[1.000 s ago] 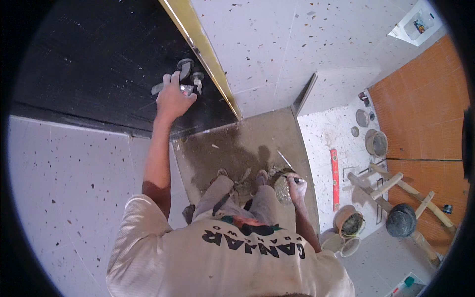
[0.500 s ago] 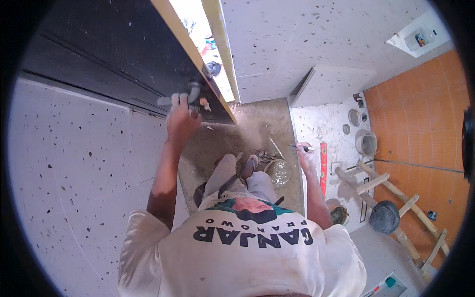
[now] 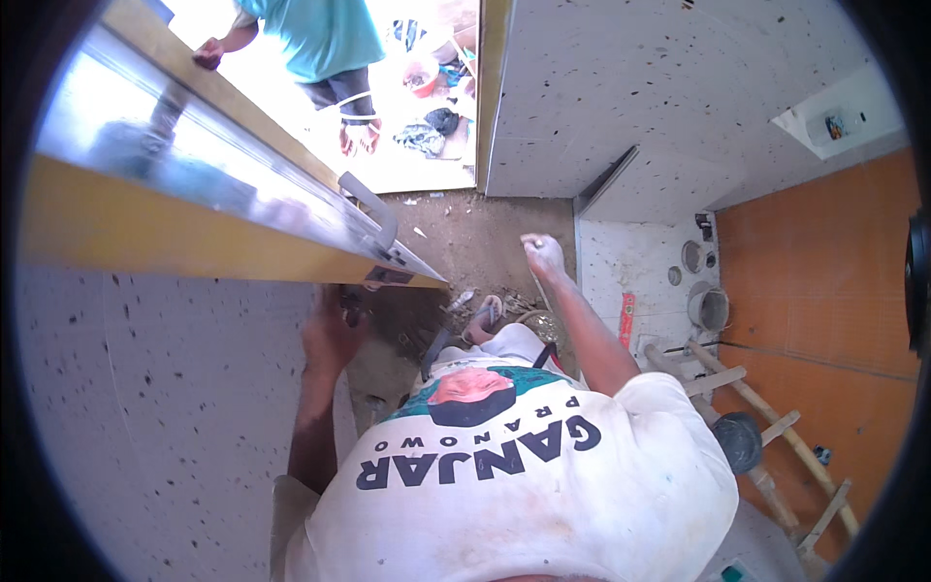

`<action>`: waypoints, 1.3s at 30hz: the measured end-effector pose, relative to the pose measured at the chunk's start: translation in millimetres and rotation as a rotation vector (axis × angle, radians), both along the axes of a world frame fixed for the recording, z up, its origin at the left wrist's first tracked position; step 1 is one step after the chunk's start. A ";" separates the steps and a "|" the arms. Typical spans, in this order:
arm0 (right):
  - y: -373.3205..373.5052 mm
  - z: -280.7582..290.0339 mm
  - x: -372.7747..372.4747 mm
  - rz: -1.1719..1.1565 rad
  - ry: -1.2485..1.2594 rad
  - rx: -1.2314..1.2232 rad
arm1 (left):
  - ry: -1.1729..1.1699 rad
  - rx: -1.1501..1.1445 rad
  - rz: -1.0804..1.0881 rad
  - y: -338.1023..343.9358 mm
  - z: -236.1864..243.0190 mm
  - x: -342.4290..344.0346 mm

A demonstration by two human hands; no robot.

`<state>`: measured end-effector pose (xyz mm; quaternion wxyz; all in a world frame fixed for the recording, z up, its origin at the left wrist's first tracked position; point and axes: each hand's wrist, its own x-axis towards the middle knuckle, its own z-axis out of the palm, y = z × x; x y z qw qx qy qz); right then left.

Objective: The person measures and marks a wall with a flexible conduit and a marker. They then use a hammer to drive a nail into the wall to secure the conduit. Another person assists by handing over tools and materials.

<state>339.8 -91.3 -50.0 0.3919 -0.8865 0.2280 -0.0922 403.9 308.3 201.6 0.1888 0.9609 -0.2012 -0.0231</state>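
The door (image 3: 223, 218) now stands swung toward me, its pale edge and glossy outer face in view. My left hand (image 3: 330, 338) is closed around the inner door handle (image 3: 353, 308), in the shade behind the door's edge. A grey lever handle (image 3: 373, 209) sticks out on the outer face, beside the lock plate (image 3: 388, 275). My right hand (image 3: 545, 256) is a dusty fist held over the bare floor. A small end of a slim pen-like tool shows at its fingers; most of it is hidden.
Outside the doorway stands a person in a teal shirt (image 3: 320, 39), near a red bucket (image 3: 419, 76). To my right are a red spirit level (image 3: 626, 318), a grey bucket (image 3: 710, 308), a wooden ladder (image 3: 752, 407) and a dark bucket (image 3: 737, 442). Dusty rough floor (image 3: 495, 228) lies ahead.
The door has swung inward, opening the doorway and bringing the person outside into view. My left hand has come lower with its handle. My right hand has moved left, away from the white wall side.
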 end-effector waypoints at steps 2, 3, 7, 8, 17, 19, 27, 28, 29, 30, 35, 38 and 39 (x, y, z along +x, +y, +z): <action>-4.9 -1.8 25.4 0.063 0.063 -0.050 | 0.032 0.010 0.075 19.3 -1.2 -15.4; -3.5 2.4 38.2 0.055 0.042 -0.037 | 0.090 0.031 0.142 31.2 -3.2 -23.0; 28.1 47.2 62.0 0.053 0.103 0.092 | 0.083 0.080 0.287 74.0 -4.9 -56.3; 33.5 60.1 58.3 0.049 0.159 0.138 | 0.067 0.052 0.314 82.9 -7.9 -63.0; 53.5 -27.3 -114.8 0.109 0.329 0.090 | 0.124 -0.152 0.580 139.4 -8.8 -99.2; 38.6 -65.4 -173.7 0.067 0.493 0.061 | 0.112 -0.200 0.567 155.6 -11.5 -95.5; -19.8 -97.3 -257.6 0.222 0.773 -0.183 | -0.105 -0.102 0.628 231.0 -43.9 -93.1; -24.4 -96.6 -253.0 0.208 0.793 -0.167 | -0.133 -0.098 0.654 231.4 -46.8 -96.9; -29.3 -93.6 -241.9 0.198 0.810 -0.151 | -0.163 -0.095 0.686 232.7 -48.4 -102.6; -31.6 -89.0 -233.2 0.182 0.831 -0.131 | -0.149 -0.125 0.747 224.2 -43.7 -110.6; -48.1 -68.4 -206.0 0.035 0.537 0.127 | -0.172 -0.136 0.886 154.6 -66.2 -171.8; -62.9 -62.9 -210.3 0.100 0.457 0.130 | 0.056 -0.479 0.894 124.2 -154.1 -227.1; -73.8 -60.1 -217.4 0.128 0.449 0.125 | 0.163 -0.529 0.929 101.9 -181.5 -250.9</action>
